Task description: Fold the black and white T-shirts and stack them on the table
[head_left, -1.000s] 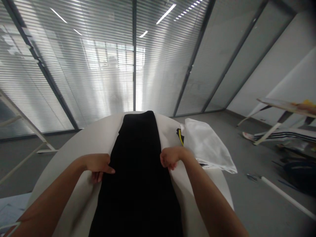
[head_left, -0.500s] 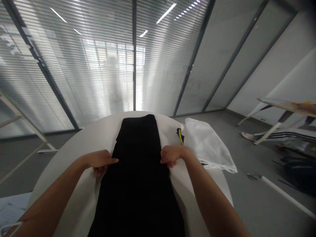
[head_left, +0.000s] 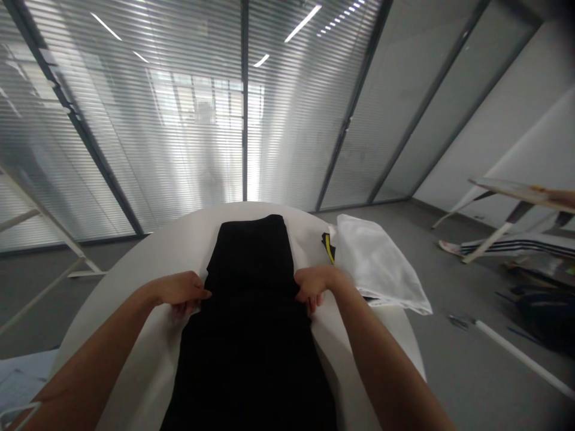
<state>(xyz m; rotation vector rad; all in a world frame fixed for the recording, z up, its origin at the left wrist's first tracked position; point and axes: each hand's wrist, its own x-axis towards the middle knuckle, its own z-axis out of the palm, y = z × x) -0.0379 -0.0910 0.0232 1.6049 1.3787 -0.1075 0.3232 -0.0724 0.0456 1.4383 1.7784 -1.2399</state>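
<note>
A long piece of black clothing (head_left: 251, 335), whose exact kind I cannot tell, lies lengthwise on the round white table (head_left: 148, 251). Its near end runs out of view at the bottom. My left hand (head_left: 184, 293) pinches its left edge between thumb and fingers. On the opposite edge, at about the same height, my right hand (head_left: 312, 287) is closed on the fabric. Between the hands the cloth shows a slight crosswise ridge. To the right of my right hand lies a white folded cloth (head_left: 375, 257), with a small black and yellow strip (head_left: 329, 246) beside it.
Glass partitions with blinds (head_left: 202, 137) stand behind the table. A white metal frame (head_left: 54, 221) is at the left. On the right are another table (head_left: 521, 190), a person's striped trouser leg (head_left: 516, 246), a white pole (head_left: 521, 356) and dark items (head_left: 548, 317) on the floor.
The far end of the black clothing has slid slightly towards me, and its upper part has shifted a little. Both hands keep their hold, having moved only slightly.
</note>
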